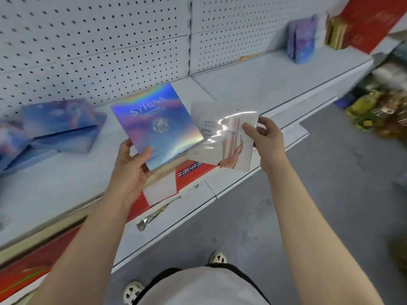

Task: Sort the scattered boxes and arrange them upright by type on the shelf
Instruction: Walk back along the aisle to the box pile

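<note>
My left hand (132,166) grips the lower edge of a shiny blue holographic box (157,124) marked SYHINX, held above the white shelf (253,86). My right hand (263,137) pinches the right edge of a white, plastic-wrapped box (222,137) with a pink picture, which sits beside the blue one and overlaps its corner. Several matching blue boxes (61,126) lie flat and scattered on the shelf at the left. At the far right of the shelf, blue boxes (302,40), pale boxes (319,25) and gold boxes (335,34) stand upright in groups.
A red upright box (370,23) leans at the shelf's far right end. A lower shelf (198,208) holds red and white flat boxes (167,186) and a small silver packet (149,219). Packaged goods (378,111) lie on the grey floor at right. Pegboard (88,40) backs the shelf.
</note>
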### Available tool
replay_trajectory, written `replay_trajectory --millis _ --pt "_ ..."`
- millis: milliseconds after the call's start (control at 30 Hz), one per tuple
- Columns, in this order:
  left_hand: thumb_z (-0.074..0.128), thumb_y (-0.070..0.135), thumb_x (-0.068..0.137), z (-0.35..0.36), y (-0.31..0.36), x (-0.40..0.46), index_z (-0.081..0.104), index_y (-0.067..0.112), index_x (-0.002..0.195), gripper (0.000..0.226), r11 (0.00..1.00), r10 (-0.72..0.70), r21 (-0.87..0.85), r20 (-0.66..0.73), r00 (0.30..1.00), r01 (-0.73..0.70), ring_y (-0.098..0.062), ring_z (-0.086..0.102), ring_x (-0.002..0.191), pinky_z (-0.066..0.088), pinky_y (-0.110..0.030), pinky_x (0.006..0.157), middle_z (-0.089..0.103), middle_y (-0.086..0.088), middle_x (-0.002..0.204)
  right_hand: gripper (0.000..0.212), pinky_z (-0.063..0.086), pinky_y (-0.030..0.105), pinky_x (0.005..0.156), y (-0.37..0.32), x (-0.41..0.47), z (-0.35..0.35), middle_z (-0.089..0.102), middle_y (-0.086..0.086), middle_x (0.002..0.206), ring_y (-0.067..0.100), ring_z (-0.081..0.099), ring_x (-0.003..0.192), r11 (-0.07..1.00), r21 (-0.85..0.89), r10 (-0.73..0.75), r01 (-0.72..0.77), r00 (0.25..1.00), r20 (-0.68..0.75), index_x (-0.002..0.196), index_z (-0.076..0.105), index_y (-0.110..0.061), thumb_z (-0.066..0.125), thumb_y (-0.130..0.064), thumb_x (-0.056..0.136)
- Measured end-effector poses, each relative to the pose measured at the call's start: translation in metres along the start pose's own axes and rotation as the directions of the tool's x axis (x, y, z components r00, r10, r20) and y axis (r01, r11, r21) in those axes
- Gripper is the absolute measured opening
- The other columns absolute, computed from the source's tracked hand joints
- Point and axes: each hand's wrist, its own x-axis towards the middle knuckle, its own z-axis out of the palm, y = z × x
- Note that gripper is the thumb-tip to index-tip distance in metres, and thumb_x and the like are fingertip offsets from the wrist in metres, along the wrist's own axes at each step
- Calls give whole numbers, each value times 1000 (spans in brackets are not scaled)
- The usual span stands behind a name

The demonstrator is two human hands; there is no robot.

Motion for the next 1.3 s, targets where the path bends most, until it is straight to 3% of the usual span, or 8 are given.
replay_trajectory --millis 133,267,467,733,933,1100,1233,1300 --pt "53 -2 92 77 -34 25 49 26 102 30 998 -14 57 55 998 11 -14 71 78 58 -33 73 74 7 89 32 59 35 69 -7 44 -69 71 21 104 26 70 83 1000 5 -16 16 999 -35 118 61 -14 73 -18 89" --pt "53 -2 93 145 -57 50 49 27 103 31 997 -17 80 68 998 11 -14 71 80 58 -33 76 75 7 89 32 57 31 64 -13 87 -121 72 18 104 24 70 81 1000 0 -15 15 999 -49 120 61 -14 71 -17 90" --pt "54 -2 93 210 -79 96 51 27 107 32 989 -30 149 93 995 16 -24 64 101 53 -40 87 69 1 101 32 54 25 61 -14 155 -170 72 8 92 17 68 74 1000 15 -6 8 995 -96 120 61 -12 70 -14 89" --pt "51 -4 93 281 -91 192 51 23 105 30 991 8 130 93 996 -20 -14 69 86 59 -29 73 71 3 95 29 58 30 65 -28 280 -185 74 13 97 21 72 79 1000 22 0 2 999 -54 119 59 -14 69 -15 91" --pt "52 -3 94 312 -81 253 52 26 108 32 989 22 146 3 1000 -22 -11 69 83 58 -29 73 73 10 91 29 55 26 61 -49 376 -166 74 4 87 16 72 73 999 -27 -20 22 999 42 118 57 -15 69 -14 92" --pt "50 -2 96 314 -80 281 50 22 116 32 989 40 145 -150 988 -18 -8 69 83 58 -24 69 71 10 99 27 59 43 75 -47 455 -132 70 13 91 23 69 78 999 -30 -13 20 975 223 114 58 -17 70 -12 90" --pt "51 -3 94 315 -86 294 51 25 106 30 993 75 113 -308 949 -42 -8 68 78 55 -23 65 72 10 92 26 58 36 70 -47 515 -90 71 5 86 19 67 74 999 -41 4 13 921 389 108 57 -22 70 -10 89" --pt "51 -4 93 320 -91 298 51 23 111 32 995 86 73 -387 918 -62 -8 69 78 56 -21 63 73 9 93 27 56 32 66 -49 546 -68 72 1 85 16 67 72 999 -51 20 4 886 464 107 55 -21 71 -9 89"
